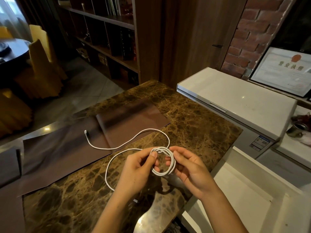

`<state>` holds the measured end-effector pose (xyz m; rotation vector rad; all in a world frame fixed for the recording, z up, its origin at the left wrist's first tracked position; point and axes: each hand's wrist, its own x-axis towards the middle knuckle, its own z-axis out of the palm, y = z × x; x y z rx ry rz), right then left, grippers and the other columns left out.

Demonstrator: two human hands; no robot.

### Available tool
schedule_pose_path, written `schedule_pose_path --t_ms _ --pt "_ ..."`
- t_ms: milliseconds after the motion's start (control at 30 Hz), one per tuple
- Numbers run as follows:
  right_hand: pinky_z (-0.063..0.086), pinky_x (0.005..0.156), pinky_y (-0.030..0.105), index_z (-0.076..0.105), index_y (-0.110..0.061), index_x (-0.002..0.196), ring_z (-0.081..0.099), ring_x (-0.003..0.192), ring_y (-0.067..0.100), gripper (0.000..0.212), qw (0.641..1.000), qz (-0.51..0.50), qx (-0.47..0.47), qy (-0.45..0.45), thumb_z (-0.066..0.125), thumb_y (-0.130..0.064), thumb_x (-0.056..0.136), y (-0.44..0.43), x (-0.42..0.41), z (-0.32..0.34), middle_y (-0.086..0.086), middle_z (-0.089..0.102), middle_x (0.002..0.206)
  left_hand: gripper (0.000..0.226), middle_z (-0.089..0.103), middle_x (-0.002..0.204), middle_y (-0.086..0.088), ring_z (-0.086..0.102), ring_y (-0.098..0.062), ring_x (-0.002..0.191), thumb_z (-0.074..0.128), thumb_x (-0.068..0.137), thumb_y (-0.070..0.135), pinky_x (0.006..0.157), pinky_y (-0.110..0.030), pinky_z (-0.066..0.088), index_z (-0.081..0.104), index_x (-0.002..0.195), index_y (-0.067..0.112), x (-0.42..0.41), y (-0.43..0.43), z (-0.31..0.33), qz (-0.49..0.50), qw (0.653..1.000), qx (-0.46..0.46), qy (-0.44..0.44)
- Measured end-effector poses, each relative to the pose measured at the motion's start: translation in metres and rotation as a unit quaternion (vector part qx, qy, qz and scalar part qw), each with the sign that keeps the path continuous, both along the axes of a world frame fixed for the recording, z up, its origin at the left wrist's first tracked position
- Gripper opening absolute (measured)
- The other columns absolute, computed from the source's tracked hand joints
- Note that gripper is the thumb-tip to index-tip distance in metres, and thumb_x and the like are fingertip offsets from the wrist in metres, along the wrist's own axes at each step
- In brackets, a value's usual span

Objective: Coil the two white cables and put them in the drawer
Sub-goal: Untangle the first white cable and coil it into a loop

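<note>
Right now both hands, left hand [137, 169] and right hand [188, 167], are pinching the coil [164, 163]; its loose tail [117, 145], trailing toward the counter's [193, 125] far edge, risks snagging and springing loops.

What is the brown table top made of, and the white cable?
The glossy brown veined counter looks like polished marble: pale veins, shiny reflections. The thin white cable seems matte, perhaps braided fabric or rubbery plastic; too small to tell.

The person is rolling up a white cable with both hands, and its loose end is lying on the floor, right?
Not quite. Both hands, left and right, hold the white cable, but the head view shows its loose end on the brown mat.
</note>
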<state>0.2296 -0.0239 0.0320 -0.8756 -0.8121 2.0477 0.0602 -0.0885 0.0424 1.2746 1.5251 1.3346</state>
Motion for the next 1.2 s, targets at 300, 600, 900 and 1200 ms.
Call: schedule_pose_path --t_ms 300,600,900,1200 --pt "0.058 0.059 0.020 0.073 -0.004 0.107 0.070 0.064 0.012 0.018 0.991 -0.125 0.016 -0.053 0.062 0.000 0.094 0.007 0.012 -0.002 0.012 0.076 0.080 0.023 0.063 0.072 -0.005 0.057 -0.013 0.061 0.054 0.101 0.010 0.067 -0.025 0.053 0.077 0.102 0.005 -0.011 -0.004 0.000 -0.026 0.993 -0.014 -0.111" --pt "0.057 0.059 0.021 0.074 -0.008 0.107 0.068 0.066 0.012 0.015 0.965 -0.201 0.114 -0.126 0.065 -0.006 0.096 0.008 0.015 -0.005 0.009 0.077 0.079 0.033 0.062 0.071 -0.005 0.053 -0.019 0.062 0.054 0.102 0.016 0.068 -0.033 0.048 0.070 0.079 0.000 -0.004 -0.007 -0.003 -0.017 0.995 -0.019 -0.093" --pt "0.057 0.077 0.024 0.078 -0.032 0.101 0.070 0.091 0.007 0.015 0.846 -0.048 0.382 -0.368 0.063 -0.035 0.096 -0.001 0.008 -0.009 -0.010 0.075 0.094 0.026 0.068 0.076 -0.002 0.054 -0.018 0.062 0.054 0.101 0.017 0.065 -0.031 0.049 0.080 0.105 0.017 -0.004 -0.005 -0.009 0.011 0.992 -0.024 -0.122" --pt "0.057 0.094 0.046 0.068 -0.034 0.125 0.069 0.111 0.013 0.029 0.863 0.146 0.383 -0.295 0.060 -0.043 0.099 0.002 -0.001 0.006 -0.009 0.075 0.115 0.026 0.078 0.100 -0.007 0.071 -0.019 0.076 0.058 0.099 0.017 0.072 -0.027 0.058 0.075 0.118 0.020 -0.022 -0.014 -0.004 -0.027 0.998 -0.025 -0.053"
